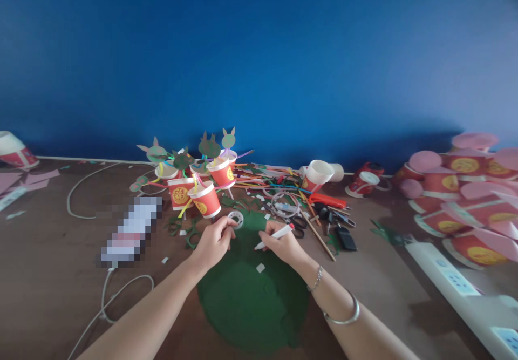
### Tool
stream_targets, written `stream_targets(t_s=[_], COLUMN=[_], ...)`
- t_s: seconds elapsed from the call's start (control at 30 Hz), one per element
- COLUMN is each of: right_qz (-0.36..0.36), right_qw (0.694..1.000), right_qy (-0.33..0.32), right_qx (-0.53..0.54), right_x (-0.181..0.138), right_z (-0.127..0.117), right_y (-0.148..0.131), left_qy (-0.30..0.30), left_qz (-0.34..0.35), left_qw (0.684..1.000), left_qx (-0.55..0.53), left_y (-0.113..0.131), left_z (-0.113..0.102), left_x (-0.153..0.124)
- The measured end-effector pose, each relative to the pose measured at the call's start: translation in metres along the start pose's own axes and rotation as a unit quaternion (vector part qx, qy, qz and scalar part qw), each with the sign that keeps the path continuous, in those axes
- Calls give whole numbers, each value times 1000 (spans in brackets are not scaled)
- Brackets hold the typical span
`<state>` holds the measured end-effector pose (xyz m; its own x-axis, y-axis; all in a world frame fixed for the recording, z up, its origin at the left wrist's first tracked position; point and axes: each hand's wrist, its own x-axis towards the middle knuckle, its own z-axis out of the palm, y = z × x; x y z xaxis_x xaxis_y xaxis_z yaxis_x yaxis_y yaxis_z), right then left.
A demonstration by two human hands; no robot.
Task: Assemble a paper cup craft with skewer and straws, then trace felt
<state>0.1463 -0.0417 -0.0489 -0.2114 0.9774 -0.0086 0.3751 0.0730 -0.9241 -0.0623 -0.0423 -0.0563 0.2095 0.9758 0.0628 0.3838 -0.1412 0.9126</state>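
My left hand is closed, its thumb and fingertips at the edge of a small white ring that resembles a tape roll. The ring lies at the upper left of a green sheet. In my right hand is a white marker, gripped like a pen. Its tip points down and left toward the green surface; the red end points up and right. I cannot tell whether the tip touches. Beneath both hands spreads a large dark green round piece, with a small white scrap on it.
Red and white paper cups with green paper animal heads stand behind my left hand. Pipe cleaners, scissors, a wooden stick and keys lie behind my right. A phone is left; stacked cups and a power strip are right.
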Motion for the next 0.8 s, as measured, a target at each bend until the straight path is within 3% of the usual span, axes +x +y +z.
stream_targets(t_s=[0.27,0.5,0.8], right_qz=[-22,-2,-26], right_qw=[999,1000,999], right_qy=[13,-29,8], right_qx=[-43,6,-33], right_x=[0,0,0], right_z=[1,0,2], right_y=[-1,1,2], left_qy=[0,-2,-5], left_qz=[-1,-1,-1], left_qw=[1000,1000,1000], left_qx=[1,-2,1], left_y=[0,1,-1], left_z=[1,0,0], left_x=[0,0,0])
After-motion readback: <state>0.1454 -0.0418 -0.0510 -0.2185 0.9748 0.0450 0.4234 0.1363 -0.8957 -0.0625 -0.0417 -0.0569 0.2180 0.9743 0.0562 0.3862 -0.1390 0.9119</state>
